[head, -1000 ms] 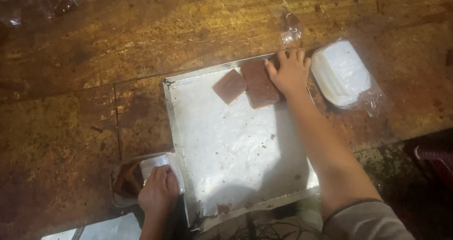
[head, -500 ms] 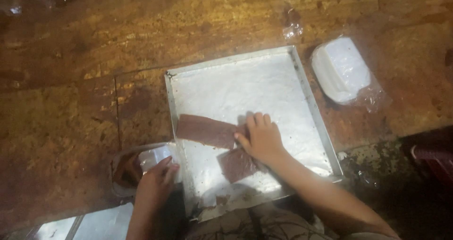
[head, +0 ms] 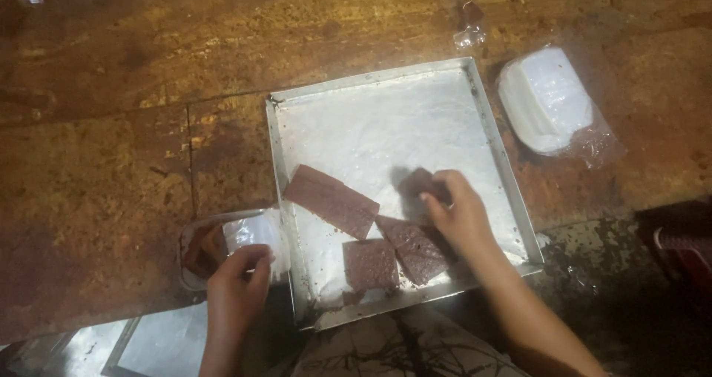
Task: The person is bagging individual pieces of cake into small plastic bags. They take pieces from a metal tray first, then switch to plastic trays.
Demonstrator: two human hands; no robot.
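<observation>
The tray (head: 512, 177) is dull grey metal, lined with matt white paper; its brown slabs (head: 334, 201) look matt and grainy. At its 2 o'clock a white block (head: 545, 99) sits in glossy clear plastic. The table (head: 111, 147) is rough, worn wood.

A worn, stained wooden table (head: 111, 147) fills the room's view. A white stack wrapped in clear plastic (head: 547, 99) lies at its right side, and a crumpled clear wrapper (head: 469, 25) sits near the far edge.

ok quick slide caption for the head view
Right hand grips a brown slab over a metal tray; left hand holds a small clear container.
</observation>
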